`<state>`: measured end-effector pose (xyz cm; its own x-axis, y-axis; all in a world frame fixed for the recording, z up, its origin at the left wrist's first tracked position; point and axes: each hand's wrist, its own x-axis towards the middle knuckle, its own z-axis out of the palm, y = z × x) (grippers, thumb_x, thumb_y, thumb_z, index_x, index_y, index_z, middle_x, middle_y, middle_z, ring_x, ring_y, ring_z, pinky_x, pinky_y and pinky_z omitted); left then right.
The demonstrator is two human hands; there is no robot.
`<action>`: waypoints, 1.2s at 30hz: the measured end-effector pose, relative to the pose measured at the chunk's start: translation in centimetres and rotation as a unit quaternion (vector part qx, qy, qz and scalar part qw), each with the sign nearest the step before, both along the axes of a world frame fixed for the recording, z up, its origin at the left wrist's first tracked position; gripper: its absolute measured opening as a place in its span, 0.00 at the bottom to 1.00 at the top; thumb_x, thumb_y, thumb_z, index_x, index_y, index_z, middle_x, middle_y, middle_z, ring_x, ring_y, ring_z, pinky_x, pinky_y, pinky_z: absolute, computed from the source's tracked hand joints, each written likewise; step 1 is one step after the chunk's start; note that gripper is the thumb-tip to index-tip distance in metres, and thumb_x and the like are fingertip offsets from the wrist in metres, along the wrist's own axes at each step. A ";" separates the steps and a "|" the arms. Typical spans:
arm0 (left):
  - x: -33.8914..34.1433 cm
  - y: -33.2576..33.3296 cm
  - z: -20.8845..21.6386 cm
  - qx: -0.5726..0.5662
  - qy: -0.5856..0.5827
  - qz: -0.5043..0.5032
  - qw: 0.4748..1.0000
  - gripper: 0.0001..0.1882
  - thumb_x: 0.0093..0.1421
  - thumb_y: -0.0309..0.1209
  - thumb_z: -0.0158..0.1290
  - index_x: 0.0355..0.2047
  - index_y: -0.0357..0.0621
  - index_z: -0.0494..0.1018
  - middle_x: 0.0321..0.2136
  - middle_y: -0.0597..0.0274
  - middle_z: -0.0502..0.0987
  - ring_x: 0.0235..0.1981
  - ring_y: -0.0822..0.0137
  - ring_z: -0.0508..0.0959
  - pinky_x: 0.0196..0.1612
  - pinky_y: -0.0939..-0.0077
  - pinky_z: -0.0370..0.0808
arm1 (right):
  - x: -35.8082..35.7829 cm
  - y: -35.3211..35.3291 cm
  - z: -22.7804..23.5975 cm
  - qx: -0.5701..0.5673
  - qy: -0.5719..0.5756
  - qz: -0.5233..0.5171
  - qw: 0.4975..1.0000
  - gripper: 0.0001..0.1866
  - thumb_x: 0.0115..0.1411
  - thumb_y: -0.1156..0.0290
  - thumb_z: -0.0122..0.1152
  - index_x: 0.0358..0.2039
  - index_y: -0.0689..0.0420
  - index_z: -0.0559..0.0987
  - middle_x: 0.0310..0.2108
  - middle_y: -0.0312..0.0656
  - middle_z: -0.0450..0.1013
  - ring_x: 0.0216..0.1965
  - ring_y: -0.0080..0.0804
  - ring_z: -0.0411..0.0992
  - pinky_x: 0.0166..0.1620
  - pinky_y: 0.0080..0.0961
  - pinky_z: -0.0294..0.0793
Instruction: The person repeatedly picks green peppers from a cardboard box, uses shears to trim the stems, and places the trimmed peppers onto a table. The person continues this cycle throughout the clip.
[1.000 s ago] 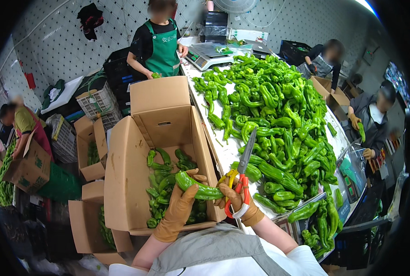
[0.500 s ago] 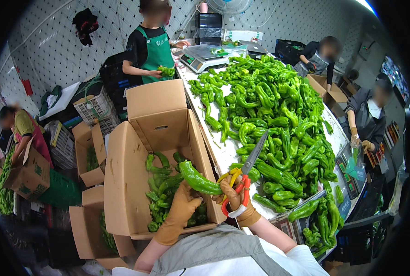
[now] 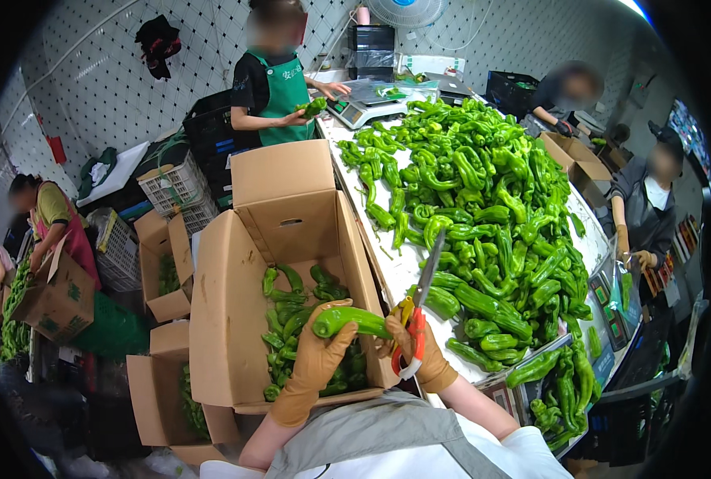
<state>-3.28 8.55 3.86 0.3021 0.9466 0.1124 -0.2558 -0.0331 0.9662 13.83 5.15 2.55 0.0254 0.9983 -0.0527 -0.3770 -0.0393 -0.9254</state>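
Pepper held level over the open box, scissors in the other hand.

The long green pepper (image 3: 349, 320) lies nearly crosswise, its rounded end pointing to the person's left and its other end toward the right hand (image 3: 421, 351); smooth, glossy, slightly curved. The left hand (image 3: 317, 363), in a tan rubbery glove, is closed around it from below, fingers wrapped over its left half, so the pepper sits just above that hand and above the cardboard box (image 3: 291, 211), whose flaps stand open over more peppers. The right hand, gloved too, grips scissors (image 3: 417, 315) with red and yellow handles; their thin metal blades point up and away. Beside the box, a white table (image 3: 395, 271) bears a heap of peppers (image 3: 483, 199).
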 end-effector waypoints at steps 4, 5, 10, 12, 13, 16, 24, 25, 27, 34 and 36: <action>0.0 0.3 -0.2 0.098 0.038 0.096 0.990 0.14 0.60 0.25 0.51 0.46 0.37 0.66 0.38 0.62 0.73 0.38 0.76 0.73 0.44 0.83 0.70 | -0.5 -0.2 -0.2 -0.039 0.010 -0.008 0.999 0.10 0.60 0.76 0.54 0.31 0.55 0.61 0.26 0.35 0.62 0.24 0.25 0.69 0.26 0.22 0.76; 0.2 0.6 -0.5 0.145 0.054 0.138 0.978 0.14 0.60 0.25 0.51 0.46 0.37 0.66 0.38 0.62 0.74 0.38 0.76 0.73 0.45 0.82 0.70 | -0.5 -0.3 -0.7 0.000 0.022 -0.027 0.999 0.11 0.59 0.78 0.55 0.31 0.54 0.61 0.26 0.35 0.62 0.25 0.25 0.69 0.26 0.22 0.76; -0.7 0.3 0.1 0.096 0.007 0.098 0.990 0.11 0.63 0.24 0.45 0.45 0.36 0.68 0.36 0.60 0.75 0.40 0.72 0.74 0.47 0.77 0.70 | -0.6 -0.4 -0.6 -0.035 0.034 0.006 0.999 0.08 0.60 0.73 0.54 0.36 0.57 0.65 0.29 0.40 0.68 0.23 0.27 0.71 0.24 0.25 0.76; 0.3 0.4 0.7 0.124 0.002 0.077 0.989 0.11 0.63 0.24 0.45 0.45 0.36 0.68 0.36 0.59 0.76 0.39 0.72 0.74 0.46 0.78 0.70 | 0.3 -0.3 -0.8 -0.071 0.107 0.034 0.991 0.09 0.60 0.70 0.54 0.37 0.58 0.65 0.28 0.43 0.70 0.22 0.28 0.71 0.24 0.25 0.75; 0.2 0.1 0.2 0.094 0.004 0.084 0.992 0.11 0.63 0.25 0.45 0.45 0.36 0.68 0.36 0.59 0.76 0.39 0.72 0.74 0.46 0.78 0.69 | 0.8 -0.4 -0.9 -0.088 0.144 0.045 0.985 0.10 0.60 0.69 0.55 0.37 0.58 0.66 0.27 0.44 0.70 0.21 0.28 0.71 0.24 0.25 0.75; 0.5 0.1 -0.8 0.020 0.003 0.053 0.998 0.12 0.64 0.30 0.44 0.45 0.37 0.69 0.34 0.60 0.76 0.37 0.73 0.73 0.44 0.81 0.68 | 0.7 -0.2 -1.3 0.026 0.054 -0.005 0.998 0.11 0.55 0.72 0.61 0.34 0.58 0.67 0.25 0.42 0.69 0.24 0.29 0.71 0.28 0.25 0.75; -0.4 0.4 -1.3 0.012 0.132 -0.005 0.991 0.09 0.60 0.27 0.45 0.36 0.36 0.73 0.26 0.66 0.72 0.26 0.80 0.68 0.30 0.85 0.65 | 0.7 -1.0 0.1 -0.080 -0.109 0.127 0.983 0.17 0.56 0.61 0.62 0.30 0.57 0.64 0.22 0.34 0.62 0.20 0.19 0.65 0.21 0.17 0.69; -0.2 0.3 -0.8 0.054 0.138 0.025 0.989 0.08 0.60 0.25 0.45 0.37 0.36 0.73 0.26 0.66 0.73 0.26 0.80 0.68 0.30 0.84 0.66 | 0.8 -1.1 -0.7 -0.072 -0.086 0.130 0.985 0.17 0.56 0.60 0.62 0.30 0.55 0.64 0.20 0.32 0.61 0.16 0.18 0.64 0.18 0.15 0.67; 0.1 0.1 -0.1 0.155 0.182 0.060 0.969 0.11 0.55 0.19 0.47 0.38 0.36 0.72 0.30 0.62 0.76 0.24 0.75 0.70 0.31 0.81 0.68 | 0.8 -1.4 -0.7 -0.087 -0.098 0.140 0.981 0.17 0.57 0.58 0.61 0.30 0.55 0.64 0.17 0.31 0.61 0.11 0.19 0.63 0.13 0.15 0.64; 0.0 -1.0 1.2 0.376 0.246 0.073 0.890 0.17 0.48 0.14 0.49 0.40 0.39 0.72 0.34 0.58 0.77 0.24 0.63 0.71 0.30 0.72 0.69 | 1.0 -1.9 -1.0 -0.180 -0.067 0.161 0.968 0.14 0.60 0.61 0.55 0.33 0.57 0.65 0.16 0.35 0.63 0.09 0.25 0.67 0.12 0.21 0.66; -0.1 -1.0 1.1 0.381 0.268 0.088 0.880 0.17 0.50 0.14 0.49 0.41 0.39 0.72 0.35 0.57 0.76 0.26 0.63 0.71 0.32 0.72 0.68 | 1.1 -1.5 0.2 -0.211 -0.080 0.150 0.963 0.13 0.60 0.63 0.56 0.33 0.57 0.65 0.16 0.37 0.64 0.09 0.28 0.67 0.12 0.23 0.65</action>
